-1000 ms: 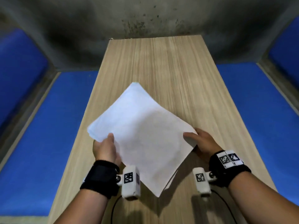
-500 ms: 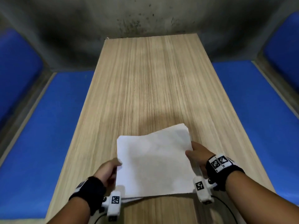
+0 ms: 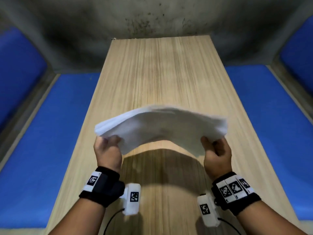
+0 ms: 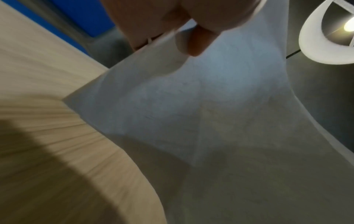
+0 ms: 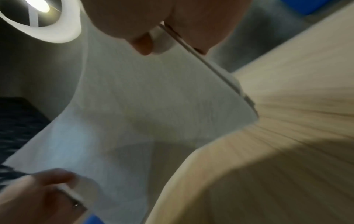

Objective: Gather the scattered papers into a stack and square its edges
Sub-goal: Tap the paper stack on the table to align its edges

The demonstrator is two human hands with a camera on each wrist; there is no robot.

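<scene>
A stack of white papers (image 3: 160,126) hangs in the air above the near half of the wooden table (image 3: 169,73), bowed upward in the middle. My left hand (image 3: 108,145) pinches its left edge and my right hand (image 3: 215,148) pinches its right edge. In the left wrist view the thumb lies on the paper stack (image 4: 201,113) from below. In the right wrist view the papers (image 5: 143,106) show their thin edge between thumb and fingers, and the left hand (image 5: 38,197) appears at the far end. The stack's shadow falls on the table beneath it.
The table is long and narrow, with blue floor mats (image 3: 50,133) on both sides and a stained grey wall (image 3: 152,17) at its far end. A round ceiling lamp (image 4: 329,30) shows in both wrist views.
The stack, held low near the table edge half a second ago, has been lifted up and away from me, and now arches between the two hands.
</scene>
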